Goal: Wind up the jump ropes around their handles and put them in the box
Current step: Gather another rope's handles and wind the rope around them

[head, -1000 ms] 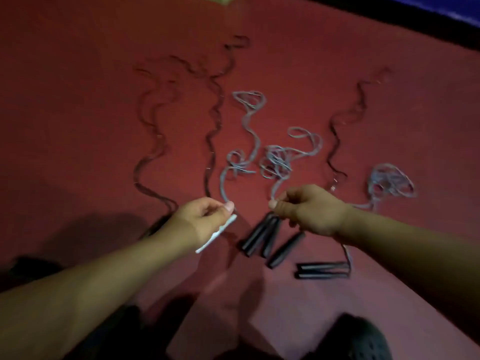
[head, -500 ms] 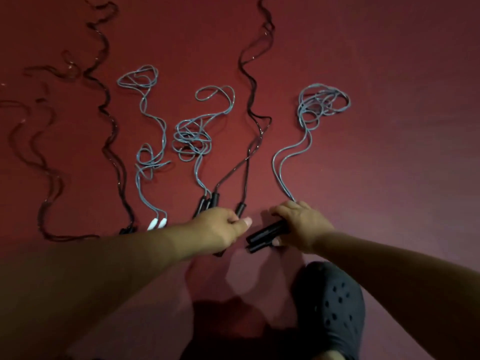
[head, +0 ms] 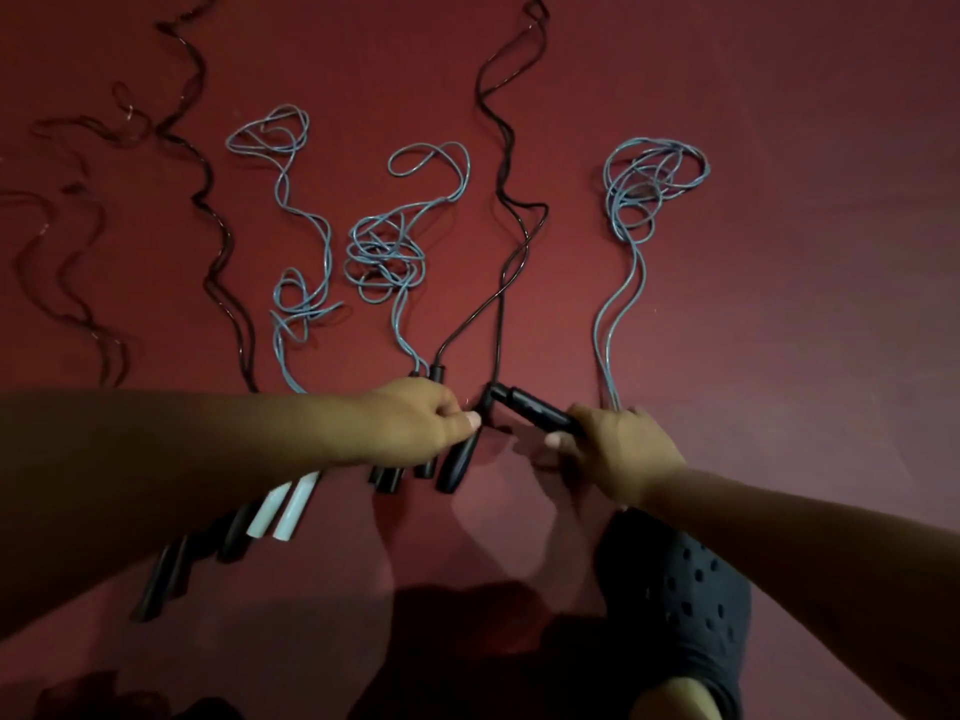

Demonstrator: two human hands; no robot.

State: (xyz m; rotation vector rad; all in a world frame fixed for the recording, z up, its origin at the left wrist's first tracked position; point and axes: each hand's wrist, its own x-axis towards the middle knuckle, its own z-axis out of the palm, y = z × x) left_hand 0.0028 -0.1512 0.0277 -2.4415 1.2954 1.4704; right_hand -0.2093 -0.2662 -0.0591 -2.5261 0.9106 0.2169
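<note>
— Changed since a moment ago? Right hand (head: 618, 454) now lifting a black handle (head: 535, 410), fingers wrapped round it.
— And left hand (head: 415, 428)? Curled on the partner handle (head: 460, 462), floor-level. Winding about to start; box unseen.

Dim, warm light on a red floor (head: 779, 304), softly blurred.
Shadows of the arms pool dark along the bottom edge; faint glints show on the blue ropes (head: 644, 179); the far-left black ropes (head: 62, 283) smear; wide-angle bending at the edges.
</note>
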